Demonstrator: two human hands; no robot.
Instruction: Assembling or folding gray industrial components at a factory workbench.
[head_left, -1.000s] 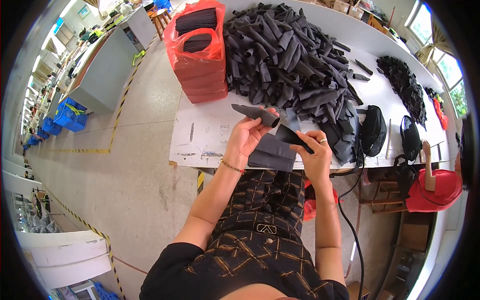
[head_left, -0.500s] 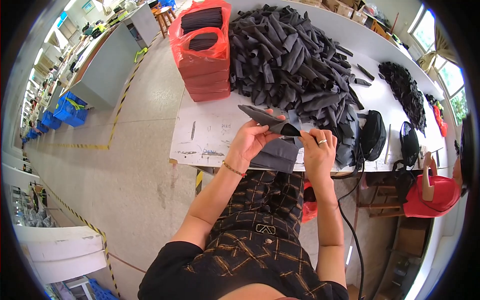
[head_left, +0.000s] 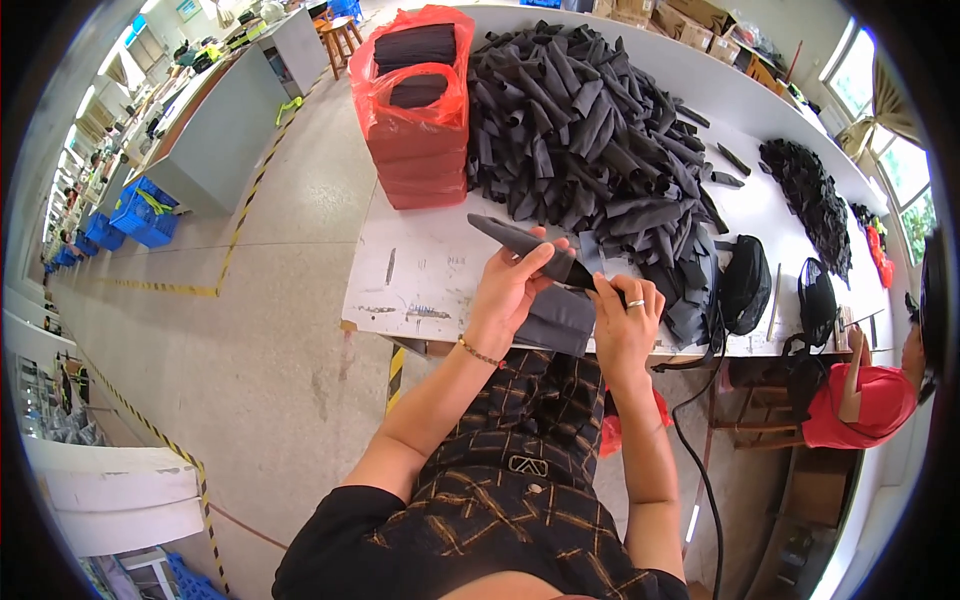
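Pinching grey tube [head_left: 512,236] with left hand [head_left: 512,290], dark end [head_left: 580,279] with right hand [head_left: 626,325]; seemingly half-done, finished share of pile [head_left: 590,130] unclear

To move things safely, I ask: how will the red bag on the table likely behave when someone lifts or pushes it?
The red bag looks packed with dark pieces, so probably heavy. Its thin plastic may stretch or tear. Standing tall and narrow, it might tip if pushed near the top.

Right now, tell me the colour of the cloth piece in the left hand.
The cloth piece is dark grey, best seen in the head view.
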